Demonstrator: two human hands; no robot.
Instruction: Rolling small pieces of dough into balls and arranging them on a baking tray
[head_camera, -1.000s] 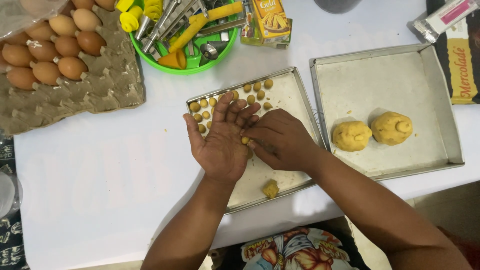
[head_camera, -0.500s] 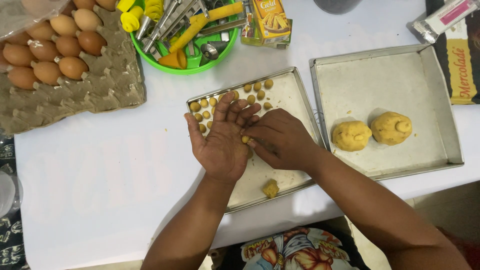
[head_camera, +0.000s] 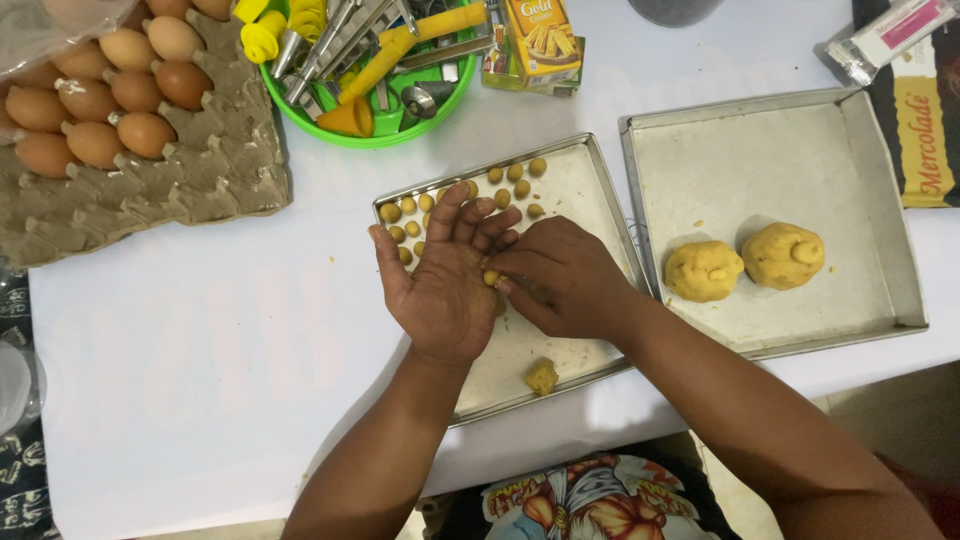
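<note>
Grip: your left hand (head_camera: 445, 285) lies open, palm up, fingers spread and pointing toward the far edge of the table; your right hand (head_camera: 560, 275) lies across it, fingertips curled down onto a small dough ball (head_camera: 490, 278).
Dough ball: it sits at the base of your left fingers, pinched between that palm and your right fingertips (only a sliver of yellow shows, so its shape cannot be told).
Left tray (head_camera: 590, 185): both hands hover over the middle of this metal tray, which lies near the front edge of the white table (head_camera: 200, 350).
Rolled balls (head_camera: 515, 175): rows of small yellow balls sit along the tray's far edge and far-left corner, just beyond your left fingertips, some hidden under them.
Loose lump (head_camera: 542, 376): a rough piece of dough rests near the tray's front edge, between your two forearms, apart from both hands.
Right tray (head_camera: 870, 200): it stands just beside the left tray, on your right-hand side.
Dough mounds (head_camera: 745, 262): two large mounds lie side by side toward the right tray's front half, well apart from your right hand.
Far side: a carton of brown eggs (head_camera: 110, 110) fills the far-left corner, and a green bowl of utensils (head_camera: 375, 70) stands beside it.
</note>
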